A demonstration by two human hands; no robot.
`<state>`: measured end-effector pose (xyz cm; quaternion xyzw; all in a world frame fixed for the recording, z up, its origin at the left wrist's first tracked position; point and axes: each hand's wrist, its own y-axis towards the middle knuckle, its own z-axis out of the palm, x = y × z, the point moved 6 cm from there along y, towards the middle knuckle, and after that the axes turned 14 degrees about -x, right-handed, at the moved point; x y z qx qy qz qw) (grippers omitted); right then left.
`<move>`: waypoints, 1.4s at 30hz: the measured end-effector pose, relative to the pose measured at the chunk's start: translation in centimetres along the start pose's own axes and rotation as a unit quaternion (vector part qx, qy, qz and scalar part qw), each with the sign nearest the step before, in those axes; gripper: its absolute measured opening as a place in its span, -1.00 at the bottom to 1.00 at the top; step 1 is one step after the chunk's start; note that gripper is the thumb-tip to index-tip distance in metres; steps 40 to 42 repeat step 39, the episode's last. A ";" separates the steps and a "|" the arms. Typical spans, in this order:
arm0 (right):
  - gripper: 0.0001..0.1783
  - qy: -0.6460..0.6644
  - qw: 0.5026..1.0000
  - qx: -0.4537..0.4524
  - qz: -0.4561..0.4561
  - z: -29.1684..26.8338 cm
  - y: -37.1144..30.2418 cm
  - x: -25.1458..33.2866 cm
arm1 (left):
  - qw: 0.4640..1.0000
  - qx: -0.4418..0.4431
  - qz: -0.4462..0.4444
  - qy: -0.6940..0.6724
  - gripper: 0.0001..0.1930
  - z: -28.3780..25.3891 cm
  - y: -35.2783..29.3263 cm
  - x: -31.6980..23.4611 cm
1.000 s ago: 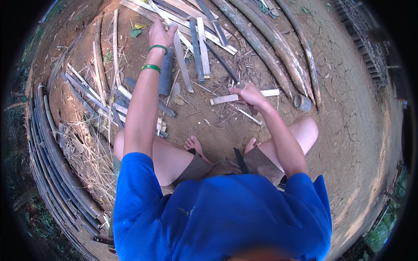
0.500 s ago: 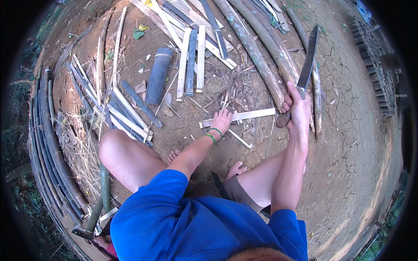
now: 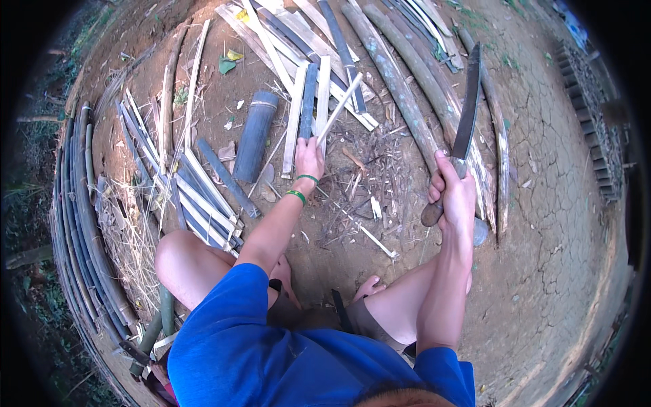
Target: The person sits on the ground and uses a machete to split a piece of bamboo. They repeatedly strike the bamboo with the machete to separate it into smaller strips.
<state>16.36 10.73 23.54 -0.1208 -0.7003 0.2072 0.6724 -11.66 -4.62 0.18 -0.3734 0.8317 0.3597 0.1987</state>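
Note:
My right hand (image 3: pixel 453 193) is closed round the handle of a machete (image 3: pixel 468 108), whose long dark blade points up and away from me. Its rounded handle end shows below my fist. My left hand (image 3: pixel 310 159), with green bands at the wrist, is closed on a pale split bamboo strip (image 3: pixel 342 105) that slants up to the right. Under and beside that hand lie a dark bamboo strip (image 3: pixel 307 102) and a pale strip on either side of it, side by side. My left fingertips are partly hidden from above.
A thick dark bamboo section (image 3: pixel 255 136) lies left of my left hand. Split strips (image 3: pixel 203 193) are piled near my left knee, and long poles (image 3: pixel 85 224) lie farther left. Wooden poles (image 3: pixel 400 88) stretch ahead. Chips and shavings (image 3: pixel 366 180) cover the ground between my hands.
My left hand has moved forward and left, lifting the pale strip off the ground to beside the row of strips. My right hand still grips the machete, a little lower in view.

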 end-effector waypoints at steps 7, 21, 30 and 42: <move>-0.69 -0.024 1.000 0.017 0.008 1.3 -1.3 -0.2 | 0.929 0.099 -0.239 0.264 0.20 4.0 5.6 6.0; -0.63 -0.041 0.998 0.034 0.017 3.2 -0.9 -0.8 | 0.944 0.088 -0.179 0.263 -0.19 4.4 5.8 5.8; -0.64 -0.011 0.997 0.063 0.035 4.0 -0.2 -2.0 | 0.949 0.201 -0.160 0.185 -0.14 -1.4 11.6 4.1; -0.68 -0.002 0.991 0.121 0.049 5.0 -1.9 -2.7 | 0.966 0.186 -0.160 0.077 -0.38 -23.4 17.5 5.9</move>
